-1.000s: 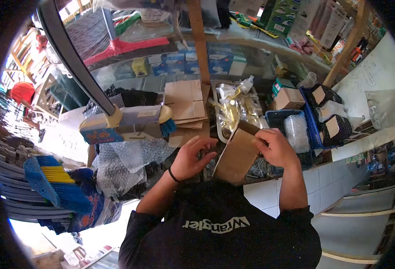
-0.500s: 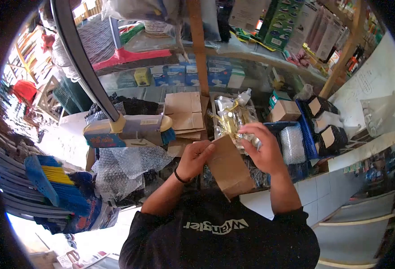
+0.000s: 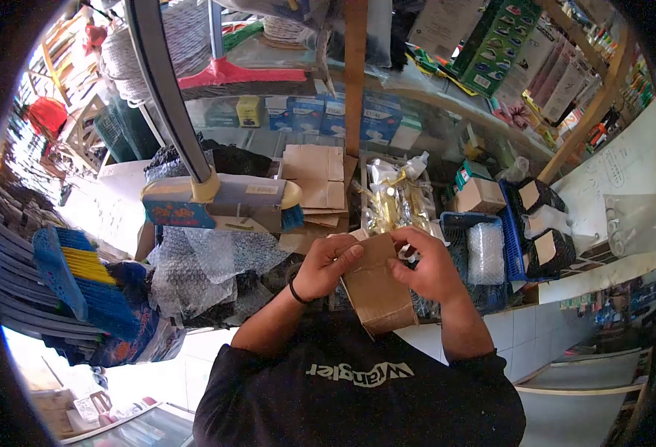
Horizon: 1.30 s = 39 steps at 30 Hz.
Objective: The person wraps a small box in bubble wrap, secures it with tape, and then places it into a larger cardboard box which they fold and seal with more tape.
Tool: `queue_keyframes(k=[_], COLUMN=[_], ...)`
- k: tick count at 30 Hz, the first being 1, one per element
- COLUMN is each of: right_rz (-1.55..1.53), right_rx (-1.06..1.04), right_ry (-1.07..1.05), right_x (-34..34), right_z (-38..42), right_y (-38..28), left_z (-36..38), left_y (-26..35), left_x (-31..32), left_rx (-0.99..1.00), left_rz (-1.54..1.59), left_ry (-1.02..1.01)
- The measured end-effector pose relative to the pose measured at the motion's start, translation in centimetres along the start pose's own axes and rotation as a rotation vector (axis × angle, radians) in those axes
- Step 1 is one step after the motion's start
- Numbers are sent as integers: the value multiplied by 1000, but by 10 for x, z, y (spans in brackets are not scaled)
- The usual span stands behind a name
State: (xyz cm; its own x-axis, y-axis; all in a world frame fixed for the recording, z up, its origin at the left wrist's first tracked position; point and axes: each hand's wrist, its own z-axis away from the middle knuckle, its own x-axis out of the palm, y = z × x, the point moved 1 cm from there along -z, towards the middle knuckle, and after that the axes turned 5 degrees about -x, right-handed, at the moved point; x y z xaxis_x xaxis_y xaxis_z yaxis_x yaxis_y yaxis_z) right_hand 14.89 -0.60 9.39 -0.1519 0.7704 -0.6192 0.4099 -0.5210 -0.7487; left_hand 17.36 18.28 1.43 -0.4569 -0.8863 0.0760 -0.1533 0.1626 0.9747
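A piece of brown cardboard (image 3: 380, 294), folded along its edges like a small box, is held in front of my chest. My left hand (image 3: 329, 267) pinches its upper left corner between thumb and fingers. At the upper right corner, my right hand (image 3: 423, 262) has its thumb on the face and its fingers behind the edge. What lies inside the folds is hidden. Just beyond the hands, gold and silver metal fittings (image 3: 395, 197) in clear plastic fill a tray. Flat cardboard pieces (image 3: 314, 179) are stacked to the left of that tray.
A push broom head (image 3: 220, 203) and bubble wrap (image 3: 194, 257) sit on the left. Blue baskets (image 3: 518, 231) stand at right, with a bubble-wrapped packet (image 3: 486, 253) beside them. Blue and white boxes (image 3: 335, 119) line the glass case behind.
My right hand has come down from beside the cardboard and now grips its upper right corner. The left hand keeps its hold. The camera view has shifted slightly.
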Motion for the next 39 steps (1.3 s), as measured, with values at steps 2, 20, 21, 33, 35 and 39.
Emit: queue_keyframes(k=[2,20,21,33,35,39], right_rz=[7,-10,0,97,129,241], right_rx=[36,64,51,-33,-140,-189], right_ry=[-33,-24,-21,64,104,129], right_x=[0,1,1,1,2,5], right_z=[-2,-1,0,7,9,12], right_y=[0,10,10,4,5,0], left_z=[1,4,5,6,6,6], left_y=[6,11,11,-1,-6,-14], left_x=[1,5,5,3,5,5], left_rx=[24,-26,-48,-105,-109,-130], left_rz=[10,19,23,103,174,227], left_ry=[12,20,22,66,93,95])
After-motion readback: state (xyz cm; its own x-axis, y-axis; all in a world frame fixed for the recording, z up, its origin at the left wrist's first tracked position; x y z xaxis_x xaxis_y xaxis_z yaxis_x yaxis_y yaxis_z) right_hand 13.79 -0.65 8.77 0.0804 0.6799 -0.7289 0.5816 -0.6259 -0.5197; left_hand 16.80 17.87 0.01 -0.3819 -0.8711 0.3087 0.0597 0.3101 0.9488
